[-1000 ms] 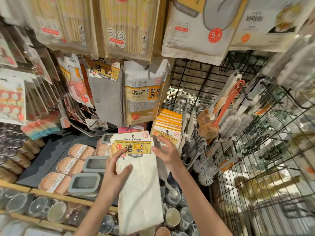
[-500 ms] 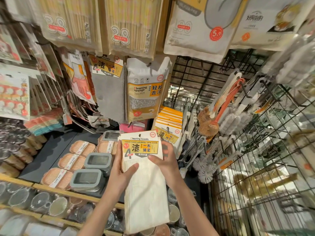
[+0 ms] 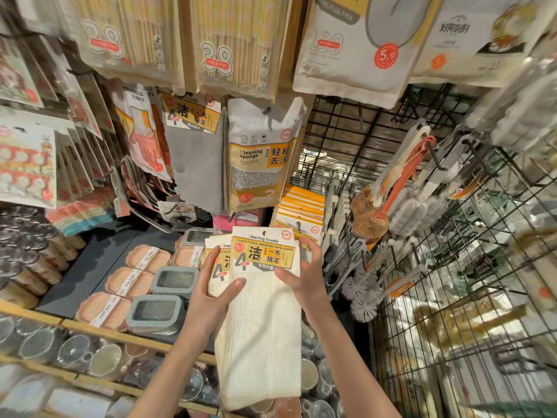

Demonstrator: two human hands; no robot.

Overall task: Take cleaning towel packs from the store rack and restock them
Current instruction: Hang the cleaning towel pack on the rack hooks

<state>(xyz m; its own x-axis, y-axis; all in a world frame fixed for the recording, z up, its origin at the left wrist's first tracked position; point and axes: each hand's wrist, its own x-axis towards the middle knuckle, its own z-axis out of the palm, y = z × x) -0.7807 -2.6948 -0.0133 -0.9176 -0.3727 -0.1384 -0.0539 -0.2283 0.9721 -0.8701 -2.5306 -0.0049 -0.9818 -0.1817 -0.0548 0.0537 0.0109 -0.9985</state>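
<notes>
Both hands hold a stack of cream cleaning towel packs (image 3: pixel 265 321) in front of the store rack (image 3: pixel 346 152); the stack hangs upright, header cards at the top, cloth ends hanging down past the wrists. The left hand (image 3: pixel 211 300) grips the left edge of the stack; its thumb lies across the front cloth, its fingers are curled behind. The right hand (image 3: pixel 307 276) grips the right edge just below the header card; thumb on the front, fingers wrapped round the back. At least two packs are visible in the stack; the front pack (image 3: pixel 268 251) sits slightly right of the rear pack (image 3: pixel 218 254), whose card shows at the left.

Just behind the held stack, a row of similar towel packs (image 3: pixel 301 212) with yellow cards hangs on a peg of the rack; a grey towel pack (image 3: pixel 193 146) hangs higher, beside a cleaning sponge pack (image 3: pixel 260 158). Bottle brushes (image 3: pixel 401 188) hang to the right on the wire grid. On the shelf (image 3: pixel 90 267) below left lie orange soap boxes (image 3: pixel 132 282) and grey-lidded containers (image 3: pixel 174 280); glass cups (image 3: pixel 75 354) stand on the lower level.
</notes>
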